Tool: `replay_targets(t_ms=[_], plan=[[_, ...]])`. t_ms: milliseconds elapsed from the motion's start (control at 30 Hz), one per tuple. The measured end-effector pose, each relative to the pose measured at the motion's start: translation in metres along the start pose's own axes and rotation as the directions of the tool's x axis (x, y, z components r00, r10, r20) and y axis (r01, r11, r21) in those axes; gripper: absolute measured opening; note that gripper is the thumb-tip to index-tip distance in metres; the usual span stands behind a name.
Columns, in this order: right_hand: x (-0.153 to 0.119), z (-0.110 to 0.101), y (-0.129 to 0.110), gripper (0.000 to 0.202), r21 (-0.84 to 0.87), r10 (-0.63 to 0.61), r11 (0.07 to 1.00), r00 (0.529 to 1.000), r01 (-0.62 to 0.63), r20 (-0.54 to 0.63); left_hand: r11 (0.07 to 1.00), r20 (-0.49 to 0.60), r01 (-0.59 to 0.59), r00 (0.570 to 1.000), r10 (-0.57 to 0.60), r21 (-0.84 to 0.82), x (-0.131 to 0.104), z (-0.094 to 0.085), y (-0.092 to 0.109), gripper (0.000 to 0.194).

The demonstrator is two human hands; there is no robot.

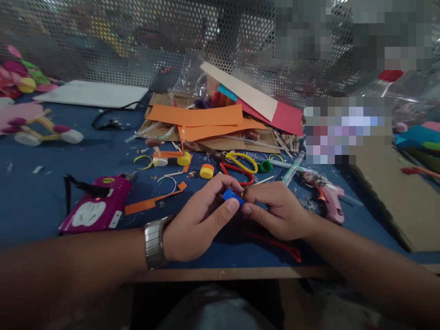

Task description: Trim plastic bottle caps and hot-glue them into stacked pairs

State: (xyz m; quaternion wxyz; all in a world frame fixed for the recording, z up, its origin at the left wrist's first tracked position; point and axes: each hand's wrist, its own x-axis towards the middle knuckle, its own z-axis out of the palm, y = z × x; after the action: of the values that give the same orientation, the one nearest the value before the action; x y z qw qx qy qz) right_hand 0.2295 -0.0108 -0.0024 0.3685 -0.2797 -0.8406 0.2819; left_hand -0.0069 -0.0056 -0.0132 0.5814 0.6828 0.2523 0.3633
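Observation:
In the middle of the head view, my left hand [192,224], with a metal watch on its wrist, pinches a small blue piece [229,197] between thumb and fingers. It could be foam or a cap; its full shape is hidden. Against its right edge, my right hand [283,213] is closed, thumb and forefinger together, and a bit of orange shows at the fingertips. What the right fingers grip cannot be made out. Just beyond my hands lie scissors with a yellow and a red handle [242,162] and a yellow-orange cap [206,171].
A pink glue gun [333,201] lies to the right, beside a cardboard sheet [392,197]. On the left rests a magenta device [99,204] with a black cord. Orange sheets [199,115] and scraps are piled further back, before a perforated metal screen [137,41].

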Motion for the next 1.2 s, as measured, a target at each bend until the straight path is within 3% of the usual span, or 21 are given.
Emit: replay_targets(t_ms=[233, 533, 900, 1200], plan=[[0.002, 0.003, -0.005, 0.037, 0.068, 0.005, 0.998, 0.999, -0.007, 0.04, 0.985, -0.002, -0.067, 0.998, 0.068, 0.161, 0.002, 0.0, 0.007, 0.015], [0.0, 0.008, -0.01, 0.051, 0.317, 0.212, 0.921, 0.973, -0.229, 0.085, 0.927, 0.065, -0.179, 0.984, 0.167, 0.33, 0.009, -0.003, 0.015, 0.011], [-0.004, 0.009, -0.016, 0.056, 0.417, 0.209, 0.881, 0.975, -0.222, 0.078, 0.912, 0.062, -0.206, 0.979, 0.197, 0.355, 0.005, 0.001, 0.016, 0.009], [-0.004, 0.006, -0.018, 0.058, 0.417, 0.165, 0.892, 0.984, -0.177, 0.064, 0.888, 0.126, -0.298, 0.954, 0.271, 0.351, 0.007, -0.001, 0.014, 0.01]])
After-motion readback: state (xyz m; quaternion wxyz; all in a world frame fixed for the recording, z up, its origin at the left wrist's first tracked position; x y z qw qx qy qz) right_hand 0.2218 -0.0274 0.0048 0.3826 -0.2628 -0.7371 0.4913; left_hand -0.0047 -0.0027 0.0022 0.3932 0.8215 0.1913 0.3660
